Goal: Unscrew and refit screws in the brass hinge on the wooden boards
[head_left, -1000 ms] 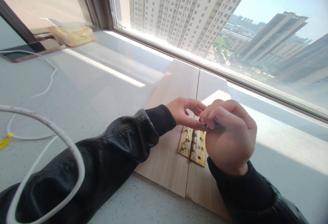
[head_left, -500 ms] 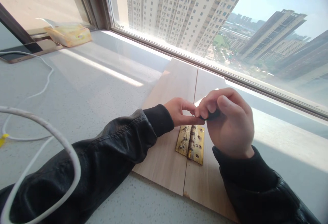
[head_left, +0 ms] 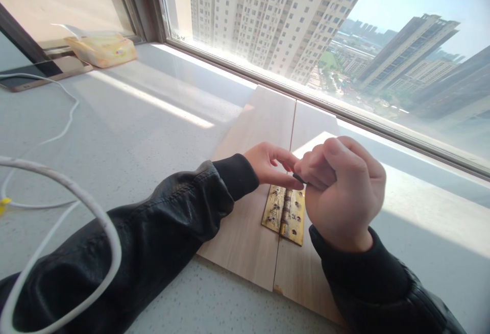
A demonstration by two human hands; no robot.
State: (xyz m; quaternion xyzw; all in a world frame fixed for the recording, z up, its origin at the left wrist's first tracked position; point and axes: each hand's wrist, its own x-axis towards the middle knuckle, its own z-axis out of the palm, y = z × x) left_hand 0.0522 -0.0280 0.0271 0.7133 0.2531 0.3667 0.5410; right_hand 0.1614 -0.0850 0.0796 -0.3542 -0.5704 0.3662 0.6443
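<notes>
Right hand (head_left: 344, 191): curled into a fist, its fingers closed on a small dark piece (head_left: 298, 177), most of which is hidden. Left hand (head_left: 270, 163): thumb and forefinger spread apart along their length, the tips meeting at the dark piece; whether they pinch it or merely steady it cannot be told.

The brass hinge (head_left: 283, 216) lies flat below the hands, astride the seam between the left board (head_left: 245, 242) and the right board (head_left: 302, 278); its far end is covered by the hands.

Handling, in this inspector's judgement: the left fingertips should guide the dark piece lightly while the right hand governs it; both wrists should be steadied to limit wobble. Lowering the right fist a little would clear the sightline to the hinge's far end. The two boards should not be nudged apart at the seam.

Pose: left forearm enters from the near left, wrist almost straight, over the left board. Right forearm rises from the near right, knuckles up.
</notes>
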